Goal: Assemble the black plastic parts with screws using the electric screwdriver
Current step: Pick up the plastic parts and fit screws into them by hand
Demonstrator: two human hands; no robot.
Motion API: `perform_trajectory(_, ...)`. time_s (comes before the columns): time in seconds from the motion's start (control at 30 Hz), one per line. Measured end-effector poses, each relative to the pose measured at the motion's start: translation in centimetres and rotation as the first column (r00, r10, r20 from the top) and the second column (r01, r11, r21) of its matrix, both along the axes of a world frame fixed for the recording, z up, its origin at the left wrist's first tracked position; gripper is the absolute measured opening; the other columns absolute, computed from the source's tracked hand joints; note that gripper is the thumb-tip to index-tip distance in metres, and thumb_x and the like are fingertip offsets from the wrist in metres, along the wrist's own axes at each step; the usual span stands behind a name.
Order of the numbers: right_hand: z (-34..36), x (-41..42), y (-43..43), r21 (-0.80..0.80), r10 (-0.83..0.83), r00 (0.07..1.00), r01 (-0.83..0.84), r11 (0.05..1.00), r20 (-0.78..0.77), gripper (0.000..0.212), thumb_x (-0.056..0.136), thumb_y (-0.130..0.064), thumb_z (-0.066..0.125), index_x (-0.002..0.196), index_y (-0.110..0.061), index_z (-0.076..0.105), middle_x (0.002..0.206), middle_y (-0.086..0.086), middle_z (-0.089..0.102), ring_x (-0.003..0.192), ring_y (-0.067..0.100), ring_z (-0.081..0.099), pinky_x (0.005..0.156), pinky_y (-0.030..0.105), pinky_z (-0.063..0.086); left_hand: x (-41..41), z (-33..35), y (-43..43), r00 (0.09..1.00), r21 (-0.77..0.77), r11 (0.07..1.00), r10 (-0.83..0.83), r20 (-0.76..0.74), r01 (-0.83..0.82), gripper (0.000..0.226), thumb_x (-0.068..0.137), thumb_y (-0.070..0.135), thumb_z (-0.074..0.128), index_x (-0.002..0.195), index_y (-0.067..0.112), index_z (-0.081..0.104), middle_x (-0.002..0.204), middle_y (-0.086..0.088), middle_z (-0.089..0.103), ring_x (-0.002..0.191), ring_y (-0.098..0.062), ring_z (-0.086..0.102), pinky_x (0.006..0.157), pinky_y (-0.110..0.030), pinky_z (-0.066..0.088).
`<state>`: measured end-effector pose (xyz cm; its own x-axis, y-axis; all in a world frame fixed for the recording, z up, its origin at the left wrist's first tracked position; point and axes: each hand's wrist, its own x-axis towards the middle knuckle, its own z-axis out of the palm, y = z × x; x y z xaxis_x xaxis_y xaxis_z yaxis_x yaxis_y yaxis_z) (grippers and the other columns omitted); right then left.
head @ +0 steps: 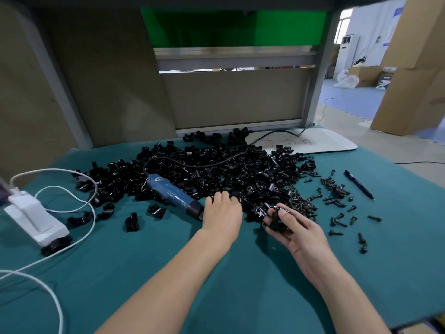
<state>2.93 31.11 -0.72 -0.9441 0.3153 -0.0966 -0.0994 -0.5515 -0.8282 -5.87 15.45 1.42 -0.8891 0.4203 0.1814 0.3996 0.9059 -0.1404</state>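
A big heap of black plastic parts [216, 169] covers the middle of the green mat. The blue electric screwdriver [173, 194] lies on the mat at the heap's left edge, its black tip pointing toward my left hand [222, 214]. That hand lies palm down at the heap's near edge, right beside the tip, with its fingertips among the parts; whether they pinch one is hidden. My right hand [298, 231] grips a black plastic part [277, 221] between thumb and fingers, just in front of a pile of dark screws [303, 203].
More screws [337, 220] lie scattered to the right, near a black pen [358, 184]. A white power adapter [36, 218] with white cables [79, 206] sits at the left. Several single black parts [132, 221] lie near the screwdriver. A white board [313, 141] lies behind the heap.
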Motion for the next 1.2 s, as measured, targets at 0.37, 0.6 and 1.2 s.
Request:
perform_trajectory(0.37, -0.1, -0.1, 0.4, -0.046, 0.028, 1.000, -0.029, 0.999, -0.007, 0.037, 0.080, -0.015, 0.074, 0.113, 0.000, 0.073, 0.110, 0.024, 0.075, 0.092, 0.033, 0.075, 0.076, 0.036, 0.063, 2.0, 0.5, -1.1, 0.982, 0.267, 0.946, -0.163, -0.094, 0.183, 0.015, 0.105, 0.024, 0.044, 0.117, 0.016, 0.048, 0.111, -0.002, 0.062, 0.099, -0.021, 0.056, 0.083, -0.035, 0.042)
perform_trajectory(0.6, -0.1, 0.0, 0.2, -0.034, 0.123, 0.992, -0.123, 0.992, -0.016, 0.038, 0.085, -0.016, 0.071, 0.118, 0.003, 0.071, 0.115, 0.023, 0.074, 0.099, 0.032, 0.075, 0.078, 0.036, 0.063, 5.4, -2.7, -1.6, 0.861, 0.931, 0.359, -0.492, 0.129, 0.066, 0.013, 0.104, 0.029, 0.053, 0.103, 0.039, 0.062, 0.099, 0.020, 0.067, 0.090, -0.001, 0.061, 0.075, -0.014, 0.046)
perform_trajectory(1.2, 0.1, 0.1, -1.1, 0.062, 0.165, 0.986, -0.166, 0.984, 0.012, 0.027, 0.085, -0.017, 0.070, 0.108, -0.006, 0.079, 0.116, 0.019, 0.075, 0.101, 0.029, 0.075, 0.078, 0.035, 0.062, 5.2, -3.2, -1.0, 0.876, 0.939, 0.323, -0.410, 0.254, -0.121, 0.016, 0.092, 0.045, 0.069, 0.086, 0.030, 0.068, 0.080, 0.011, 0.071, 0.076, -0.009, 0.063, 0.073, -0.030, 0.053)
